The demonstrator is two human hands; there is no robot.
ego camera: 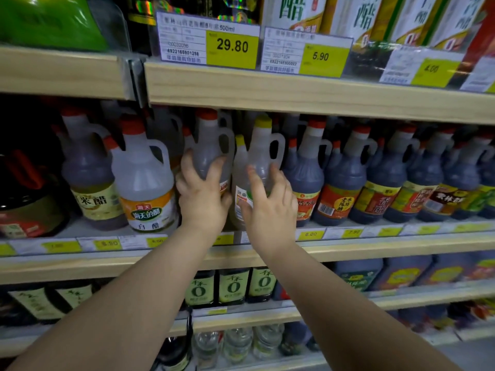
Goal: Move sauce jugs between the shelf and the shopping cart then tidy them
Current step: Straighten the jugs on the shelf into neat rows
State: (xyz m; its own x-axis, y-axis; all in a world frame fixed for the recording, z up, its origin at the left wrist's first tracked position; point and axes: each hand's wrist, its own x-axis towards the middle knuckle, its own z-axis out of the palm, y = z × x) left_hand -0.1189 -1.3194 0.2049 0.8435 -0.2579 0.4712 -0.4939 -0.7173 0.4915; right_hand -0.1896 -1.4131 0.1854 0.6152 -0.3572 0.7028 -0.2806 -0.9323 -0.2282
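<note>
Both my arms reach to the middle shelf (267,253), which holds a row of handled sauce jugs. My left hand (202,194) grips the body of a red-capped jug (211,145), thumb on one side and fingers on the other. My right hand (267,204) lies against a yellow-capped clear jug (263,148) with fingers spread and nearly straight on its front. The two jugs stand upright side by side, touching or nearly so. No shopping cart is in view.
A clear red-capped white vinegar jug (146,180) and a dark jug (88,170) stand left of my hands. Several dark red-capped jugs (345,178) fill the shelf to the right. The upper shelf board (294,89) hangs close above the caps. Lower shelves hold more bottles (233,286).
</note>
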